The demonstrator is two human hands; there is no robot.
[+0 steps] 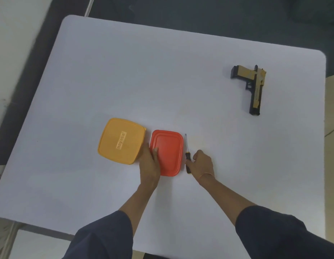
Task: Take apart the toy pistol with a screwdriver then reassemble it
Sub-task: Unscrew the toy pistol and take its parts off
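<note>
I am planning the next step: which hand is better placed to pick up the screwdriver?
The right hand: its fingers touch the screwdriver handle, and the toy pistol lies on that side. The left hand rests on the red box.

A tan-and-black toy pistol [256, 86] lies flat and whole on the far right of a white table [162, 81], its muzzle toward the near edge and its grip pointing left. Well apart from it, near the table's middle, a slim screwdriver [187, 156] (black handle with a yellow end) lies with its tip pointing away, the right hand [202, 163] touching its handle.
</note>
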